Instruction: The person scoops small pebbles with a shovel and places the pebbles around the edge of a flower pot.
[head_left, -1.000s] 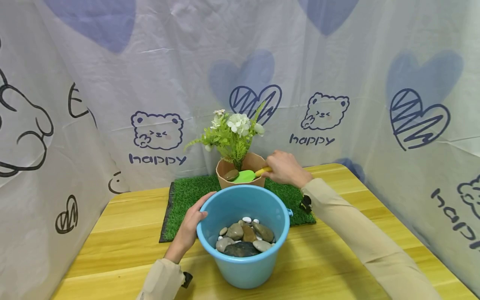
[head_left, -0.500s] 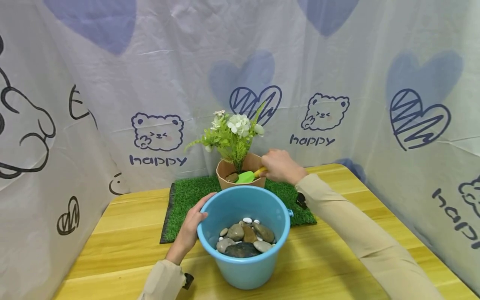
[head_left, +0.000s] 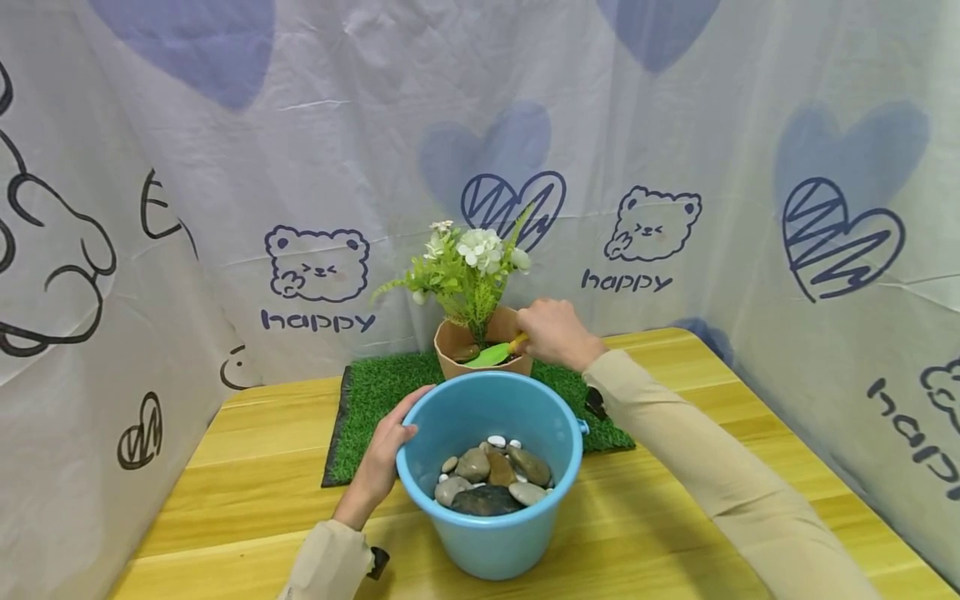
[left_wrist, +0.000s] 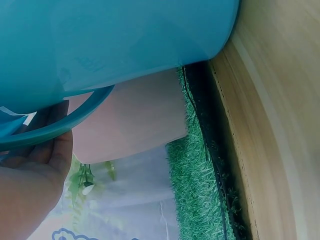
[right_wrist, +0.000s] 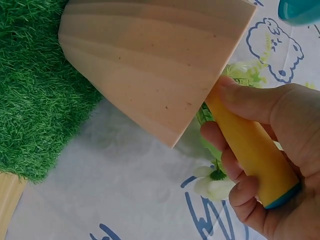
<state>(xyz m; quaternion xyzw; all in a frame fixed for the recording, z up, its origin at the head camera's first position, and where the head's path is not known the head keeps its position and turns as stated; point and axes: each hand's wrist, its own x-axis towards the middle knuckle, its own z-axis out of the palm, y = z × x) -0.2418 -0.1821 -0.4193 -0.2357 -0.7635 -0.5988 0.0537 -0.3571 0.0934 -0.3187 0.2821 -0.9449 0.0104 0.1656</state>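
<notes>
My left hand [head_left: 384, 447] holds the light blue bucket [head_left: 491, 542] at its left rim, thumb over the edge. Its fingers lie behind a curved blue band in the left wrist view. Grey, brown and white stones [head_left: 487, 479] cover the bucket's bottom. My right hand [head_left: 558, 332] grips the yellow handle [right_wrist: 252, 150] of a small trowel, fingers curled round it. The trowel's green blade [head_left: 491, 356] tilts inside the tan flower pot [head_left: 450, 350], next to a brown stone [head_left: 467, 353] partly hidden by the blade. The white-flowered plant [head_left: 468, 275] stands upright in the pot.
Under the pot lies a green turf mat [head_left: 367, 417] with a dark edge, on a wooden table [head_left: 247, 483]. The bucket stands close in front of the pot. A printed white curtain [head_left: 420, 125] hangs behind and at both sides.
My right hand has shifted slightly left, and the trowel's blade now covers more of the brown stone and looks more tilted. My left hand and the bucket stay in place.
</notes>
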